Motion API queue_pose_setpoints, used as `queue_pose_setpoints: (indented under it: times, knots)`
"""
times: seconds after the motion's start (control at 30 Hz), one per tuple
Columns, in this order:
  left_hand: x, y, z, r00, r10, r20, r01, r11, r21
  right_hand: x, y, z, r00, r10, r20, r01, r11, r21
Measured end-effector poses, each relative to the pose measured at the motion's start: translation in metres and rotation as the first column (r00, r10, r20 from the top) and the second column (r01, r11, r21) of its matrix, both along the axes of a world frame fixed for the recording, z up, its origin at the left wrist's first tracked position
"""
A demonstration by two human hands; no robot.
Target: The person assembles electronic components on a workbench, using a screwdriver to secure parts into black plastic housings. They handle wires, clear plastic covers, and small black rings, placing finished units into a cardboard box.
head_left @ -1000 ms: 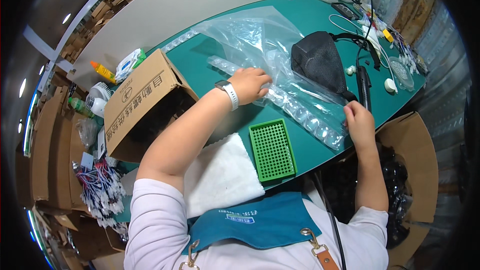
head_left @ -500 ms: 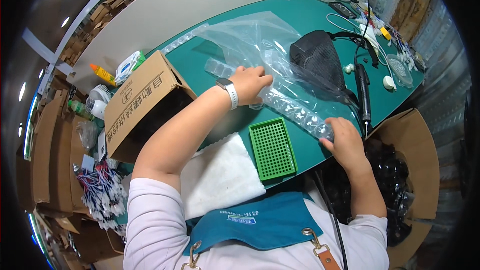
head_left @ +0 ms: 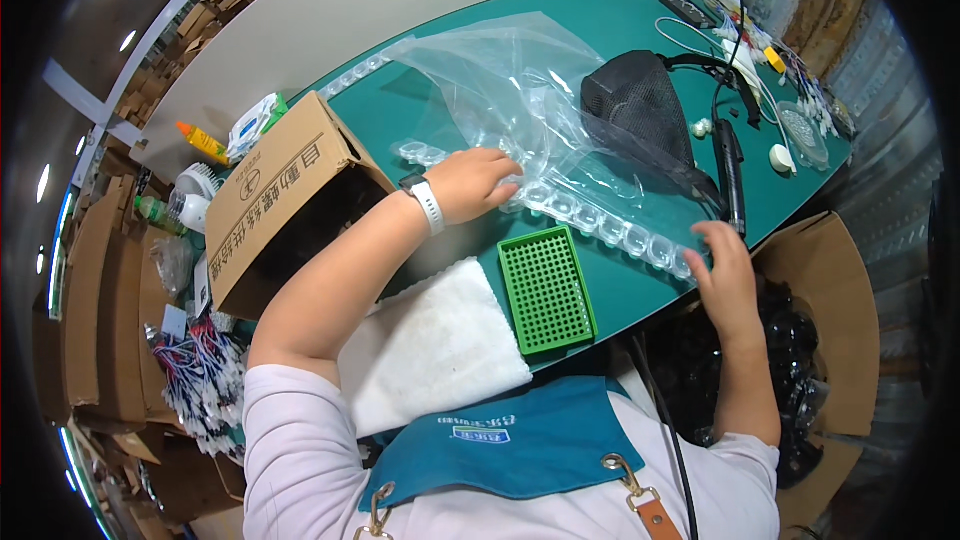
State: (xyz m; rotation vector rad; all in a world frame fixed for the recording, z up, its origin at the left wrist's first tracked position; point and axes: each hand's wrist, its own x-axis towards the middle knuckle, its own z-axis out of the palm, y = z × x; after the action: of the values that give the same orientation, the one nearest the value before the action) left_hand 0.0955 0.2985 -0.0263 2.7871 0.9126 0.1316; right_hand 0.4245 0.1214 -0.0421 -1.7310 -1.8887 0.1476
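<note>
A long clear plastic strip of round, lens-like cups [head_left: 610, 227] lies slantwise over the green bench, its cups facing up. My left hand [head_left: 468, 186], wearing a watch, is closed on the strip left of its middle; the fingers partly hide it there. At the strip's right end is my right hand [head_left: 728, 280], thumb and fingers apart, the thumb against or very near the last cup. Behind the strip spreads a crumpled clear plastic bag [head_left: 500, 55], partly under my left fingers. Closer to me sits a green perforated tray [head_left: 547, 290].
A white cloth [head_left: 440, 355] lies left of the tray, beside an open cardboard box [head_left: 285, 195]. A black mesh pouch [head_left: 635, 105] and a black corded tool [head_left: 732, 180] lie at the right. A carton of dark glossy parts [head_left: 800, 380] stands below the bench's right edge.
The strip has turned from its side to cups up. My right hand has loosened its grip and moved slightly right. My left hand has shifted a little left and down.
</note>
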Motion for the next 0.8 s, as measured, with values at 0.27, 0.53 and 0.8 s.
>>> queue_pose_setpoints:
  times: [0.27, 0.53, 0.8]
  knots:
    - [0.01, -0.004, -0.001, 0.995, 0.059, -0.086, -0.056, 0.998, 0.039, 0.005, 0.019, 0.009, 0.969, -0.103, -0.224, 0.06, 0.98, -0.192]
    - [0.005, -0.004, 0.008, 0.997, 0.026, -0.068, -0.026, 1.0, -0.008, 0.014, 0.035, 0.002, 0.974, -0.224, -0.035, 0.226, 0.943, 0.246]
    - [0.0, -0.009, 0.005, 0.995, -0.049, -0.084, 0.053, 0.998, 0.04, -0.025, 0.002, 0.013, 0.973, 0.183, 0.14, -0.186, 0.983, 0.002]
